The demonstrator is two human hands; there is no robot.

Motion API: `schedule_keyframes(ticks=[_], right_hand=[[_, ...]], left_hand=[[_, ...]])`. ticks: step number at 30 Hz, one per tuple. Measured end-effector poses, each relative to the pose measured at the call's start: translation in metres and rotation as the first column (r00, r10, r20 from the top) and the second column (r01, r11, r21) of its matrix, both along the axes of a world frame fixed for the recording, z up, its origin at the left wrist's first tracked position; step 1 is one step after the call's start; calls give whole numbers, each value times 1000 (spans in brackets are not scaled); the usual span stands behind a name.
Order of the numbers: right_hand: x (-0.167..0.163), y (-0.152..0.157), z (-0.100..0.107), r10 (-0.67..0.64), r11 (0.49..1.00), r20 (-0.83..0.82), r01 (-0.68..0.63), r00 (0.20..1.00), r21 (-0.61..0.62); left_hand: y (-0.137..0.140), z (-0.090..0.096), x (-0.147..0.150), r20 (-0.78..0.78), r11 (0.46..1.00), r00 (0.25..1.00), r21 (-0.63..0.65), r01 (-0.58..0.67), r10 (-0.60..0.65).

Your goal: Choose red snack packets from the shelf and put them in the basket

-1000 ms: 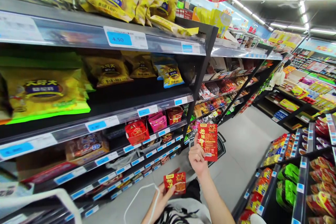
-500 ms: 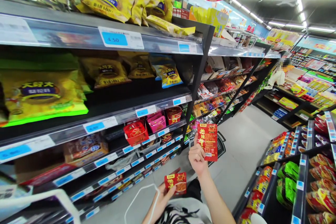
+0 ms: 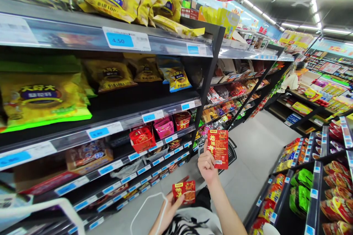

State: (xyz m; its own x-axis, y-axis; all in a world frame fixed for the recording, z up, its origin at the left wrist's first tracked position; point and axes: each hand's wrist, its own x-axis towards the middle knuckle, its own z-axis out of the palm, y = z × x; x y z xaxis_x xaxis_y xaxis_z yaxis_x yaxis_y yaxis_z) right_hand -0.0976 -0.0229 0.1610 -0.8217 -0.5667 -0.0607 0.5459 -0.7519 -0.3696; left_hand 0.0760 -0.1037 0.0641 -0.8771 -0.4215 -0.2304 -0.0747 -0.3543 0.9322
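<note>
My right hand (image 3: 207, 166) is raised ahead of my body and shut on a red snack packet (image 3: 220, 148), whose printed back with a barcode faces me. Lower down and to the left, my left hand (image 3: 170, 207) grips a second red snack packet (image 3: 189, 193), its thumb across the front; a food picture shows on it. The packets are apart. Behind the upper packet, partly hidden by it, is a dark shopping basket or cart (image 3: 233, 151). A thin white cord (image 3: 143, 205) hangs near my left forearm.
Tall snack shelves (image 3: 124, 115) with yellow bags (image 3: 44, 95) and price tags line my left. At the lower right stands another rack (image 3: 317, 176) of packaged foods. Grey floor (image 3: 253, 136) runs between them. Farther off, a person in white (image 3: 289, 81) stands beside the shelves.
</note>
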Motion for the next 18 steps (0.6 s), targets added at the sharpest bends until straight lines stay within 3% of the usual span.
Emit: schedule_keyframes(ticks=[6,11,18], right_hand=[[-2,0,-7,86,981,118,-64,989,-181],[-6,0,-17,244,882,63,-194,968,-430],[-7,0,-21,236,916,169,-161,957,-366]], left_hand=[[2,9,0,-20,999,999,32,-40,40],[3,9,0,-3,997,998,59,-58,59],[0,-2,2,-24,998,999,56,-26,27]])
